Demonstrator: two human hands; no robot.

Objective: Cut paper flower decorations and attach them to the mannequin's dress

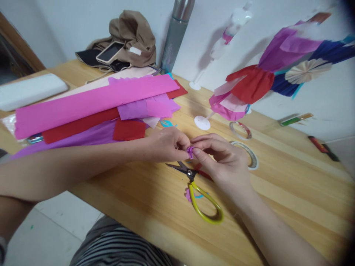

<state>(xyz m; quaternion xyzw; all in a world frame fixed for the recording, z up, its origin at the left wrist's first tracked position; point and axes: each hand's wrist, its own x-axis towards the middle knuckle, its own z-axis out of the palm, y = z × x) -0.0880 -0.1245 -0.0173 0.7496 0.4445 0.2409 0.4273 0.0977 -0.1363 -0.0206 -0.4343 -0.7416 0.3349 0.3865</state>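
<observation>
in the head view, the left grip point(169, 145) was pinched narrow on a small, crumpled purple twist point(190, 151), and the right grip point(226, 159) held the twist's other side between thumb and fingertips. the twist sat between the two grips, above the smooth, grained wooden counter point(124, 195).

just below the grips lay scissors point(190, 173) with dark metal blades spread apart and looped handles, one visibly yellow; scalloped pink and thin blue scraps lay by that handle. beside the right grip, partly behind it, was a pale flat ring of tape point(253, 157), with a smaller ring point(240, 130) farther off.

beyond the left grip, flat strips of matte paper in pink point(97, 105), red and purple overlapped, near a leaf-shaped blue cutout point(168, 123). farther past them were a soft, rumpled brown cloth point(135, 35), a phone point(110, 52) and a cylindrical grey bottle point(176, 37). beyond the right grip, a gathered paper figure point(256, 83) flared in purple, red and navy, with a pleated cream rosette point(307, 71).
</observation>
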